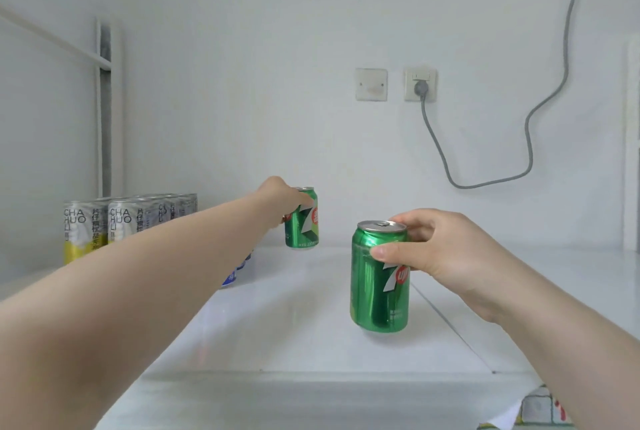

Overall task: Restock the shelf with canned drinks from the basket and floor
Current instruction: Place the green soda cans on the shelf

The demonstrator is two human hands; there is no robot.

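Left hand (280, 197) grips the far green can (302, 221) near the shelf's (311, 343) back edge, right hand (440, 253) fingers (414, 224) wrapped round the near green can (379, 277) mid-shelf, so set both down flat and upright before releasing.

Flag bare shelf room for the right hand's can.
Bare shelf: between the far green can and the near green can, and right of both to the side wall. Crowded: left end, silver-yellow cans and blue cans behind the left forearm.

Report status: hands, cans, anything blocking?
Left hand grips far green can at shelf back. Right hand grips near green can mid-shelf. Blue cans beside forearm, not blocking.
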